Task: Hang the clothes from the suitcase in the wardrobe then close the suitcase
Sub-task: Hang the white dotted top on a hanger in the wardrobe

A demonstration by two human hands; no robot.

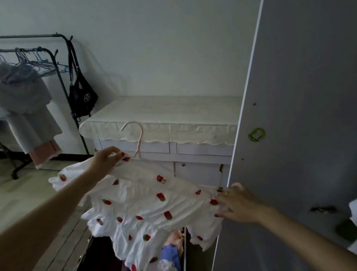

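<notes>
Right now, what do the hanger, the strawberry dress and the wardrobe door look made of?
Hanger: pale pink, smooth, probably plastic; thin moulded hook.
Dress: soft white woven fabric, likely cotton; it wrinkles and drapes, with ruffled tiers and red strawberry motifs.
Wardrobe door: flat matte grey board, likely laminate; white edge strip, visible screw heads.

wooden floor bears open suitcase and white cabinet.

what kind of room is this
Most likely a bedroom or dressing area at home. A clothes rack with hangers and garments stands by the wall, a wardrobe door is open on the right, and a suitcase of clothes lies open on the floor beside a cloth-covered cabinet.
</notes>
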